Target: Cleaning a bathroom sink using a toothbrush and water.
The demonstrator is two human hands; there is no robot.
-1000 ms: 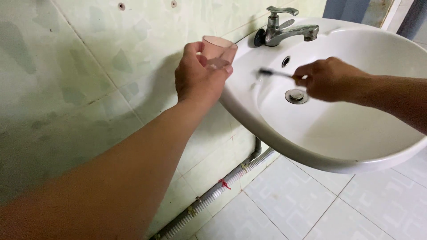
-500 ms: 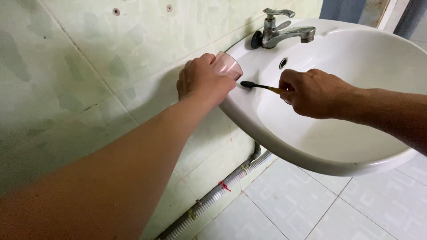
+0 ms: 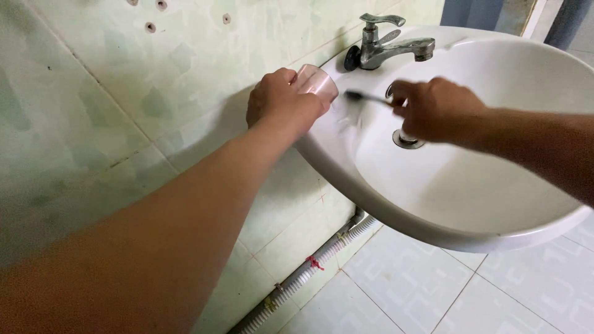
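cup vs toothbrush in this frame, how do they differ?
The cup is pinkish, see-through and squat; the toothbrush is thin, with a dark head. The cup sits in the left hand at the rim of the sink, against the wall; the toothbrush is held by the right hand over the basin, lying roughly level and blurred. Shared: each is gripped in one hand, near the tap.

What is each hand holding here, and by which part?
The left hand grips a pink translucent cup around its side, at the sink rim. The right hand holds a toothbrush by its handle, dark bristle head pointing toward the cup.
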